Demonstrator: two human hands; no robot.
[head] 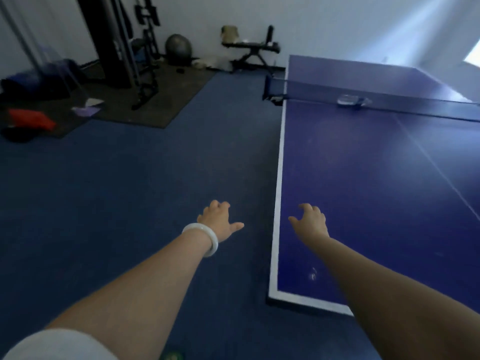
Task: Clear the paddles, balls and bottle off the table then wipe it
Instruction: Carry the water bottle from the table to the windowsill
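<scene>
Both my hands, left hand (217,221) and right hand (310,221), hung loose and empty; the bottle (349,100) by the net (389,105) looked light, slick, best taken around its middle.

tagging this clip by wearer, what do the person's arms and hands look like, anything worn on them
Both forearms are bare, with no gloves on either hand. The left hand has a thick, smooth, pale white bangle round its wrist. A light grey-white sleeve edge shows at the left upper arm. The right hand and wrist carry nothing; no rings can be made out.

Desk (363,178): near half bare, open passage; net (389,100) bars the middle, bottle (349,100) lying against it
</scene>
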